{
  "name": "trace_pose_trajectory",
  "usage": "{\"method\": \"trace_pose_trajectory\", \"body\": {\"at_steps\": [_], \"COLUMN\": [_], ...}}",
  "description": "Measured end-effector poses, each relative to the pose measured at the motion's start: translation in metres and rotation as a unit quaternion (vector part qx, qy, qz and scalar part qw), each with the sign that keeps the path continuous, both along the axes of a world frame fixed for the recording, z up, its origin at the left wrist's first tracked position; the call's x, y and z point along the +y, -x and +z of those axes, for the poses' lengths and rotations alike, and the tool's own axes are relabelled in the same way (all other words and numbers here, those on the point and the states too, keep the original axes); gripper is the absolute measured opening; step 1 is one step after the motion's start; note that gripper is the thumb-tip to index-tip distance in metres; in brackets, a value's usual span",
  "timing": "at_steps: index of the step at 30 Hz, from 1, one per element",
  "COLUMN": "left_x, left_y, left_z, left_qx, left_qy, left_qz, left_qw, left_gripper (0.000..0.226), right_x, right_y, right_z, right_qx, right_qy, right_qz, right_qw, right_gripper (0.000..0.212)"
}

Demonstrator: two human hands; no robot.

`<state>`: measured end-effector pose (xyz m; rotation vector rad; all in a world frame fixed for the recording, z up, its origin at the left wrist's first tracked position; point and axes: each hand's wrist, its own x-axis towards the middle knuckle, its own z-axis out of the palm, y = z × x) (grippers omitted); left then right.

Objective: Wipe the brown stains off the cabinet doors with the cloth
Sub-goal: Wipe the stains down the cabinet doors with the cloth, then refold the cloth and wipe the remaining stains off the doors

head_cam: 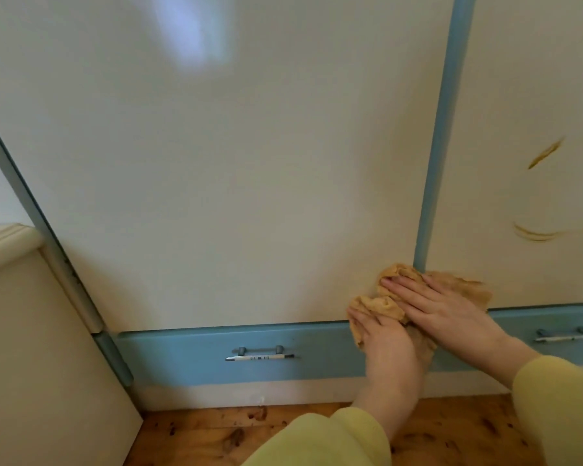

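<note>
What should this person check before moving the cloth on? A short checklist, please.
1. Both hands on the cloth: ok, the left hand and right hand press it flat.
2. Left door stain-free: ok, no stains visible.
3. Right door stain-free: not ok, brown streaks show above the cloth.
4. Cloth clean enough: cannot tell, it is tan all over.
5. Way up to the streaks: ok, bare door.
</note>
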<state>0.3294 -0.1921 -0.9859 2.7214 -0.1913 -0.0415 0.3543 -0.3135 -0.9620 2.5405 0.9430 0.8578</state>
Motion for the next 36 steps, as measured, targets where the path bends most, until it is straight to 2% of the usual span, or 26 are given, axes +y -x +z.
{"method": "trace_pose_trajectory", "body": {"at_steps": [2, 4, 5, 7, 10, 13, 16, 18, 19, 20, 23, 26, 29, 32, 36], "left_x": [0.004, 0.016, 0.020, 0.028, 0.047, 0.075, 0.102, 0.118, 0.127, 0.135, 0.158, 0.181, 0.200, 0.215, 0.233], "left_y": [0.014, 0.023, 0.026, 0.026, 0.031, 0.037, 0.051, 0.060, 0.063, 0.065, 0.068, 0.071, 0.075, 0.075, 0.073], "left_z": [0.011, 0.022, 0.027, 0.034, 0.049, 0.060, 0.078, 0.091, 0.097, 0.103, 0.120, 0.134, 0.150, 0.164, 0.177], "left_qx": [0.033, 0.022, 0.019, 0.052, 0.074, 0.065, 0.034, 0.018, 0.002, -0.013, -0.046, -0.083, -0.104, -0.108, -0.122], "left_qy": [0.088, 0.155, 0.168, 0.213, 0.232, 0.273, 0.284, 0.289, 0.283, 0.275, 0.265, 0.307, 0.356, 0.400, 0.440], "left_qz": [-0.045, -0.081, -0.089, -0.082, -0.088, -0.080, -0.061, -0.076, -0.091, -0.099, -0.072, -0.028, 0.015, 0.038, 0.058], "left_qw": [0.995, 0.984, 0.981, 0.972, 0.966, 0.956, 0.956, 0.954, 0.955, 0.956, 0.960, 0.948, 0.928, 0.909, 0.888], "left_gripper": [0.055, 0.038, 0.033, 0.028, 0.023, 0.029, 0.043, 0.056, 0.055, 0.044, 0.007, 0.010, 0.039, 0.023, 0.015], "right_x": [-0.006, -0.005, -0.002, 0.004, 0.016, 0.025, 0.042, 0.057, 0.065, 0.073, 0.095, 0.115, 0.131, 0.139, 0.144], "right_y": [0.013, 0.027, 0.034, 0.046, 0.056, 0.063, 0.066, 0.069, 0.068, 0.069, 0.069, 0.071, 0.076, 0.078, 0.074], "right_z": [-0.005, -0.017, -0.021, -0.025, -0.017, -0.002, 0.021, 0.038, 0.044, 0.053, 0.074, 0.095, 0.117, 0.128, 0.130], "right_qx": [0.067, 0.125, 0.167, 0.270, 0.316, 0.362, 0.406, 0.433, 0.443, 0.445, 0.436, 0.415, 0.425, 0.448, 0.481], "right_qy": [-0.040, -0.106, -0.161, -0.264, -0.388, -0.478, -0.534, -0.576, -0.590, -0.601, -0.591, -0.580, -0.584, -0.590, -0.617], "right_qz": [-0.052, -0.084, -0.101, -0.144, -0.153, -0.116, -0.076, -0.034, -0.018, -0.005, 0.021, 0.033, 0.029, 0.006, 0.022], "right_qw": [0.996, 0.983, 0.968, 0.915, 0.852, 0.792, 0.738, 0.692, 0.674, 0.664, 0.679, 0.700, 0.690, 0.671, 0.622], "right_gripper": [0.101, 0.092, 0.080, 0.050, 0.016, 0.029, 0.026, 0.034, 0.039, 0.043, 0.047, 0.045, 0.050, 0.061, 0.043]}}
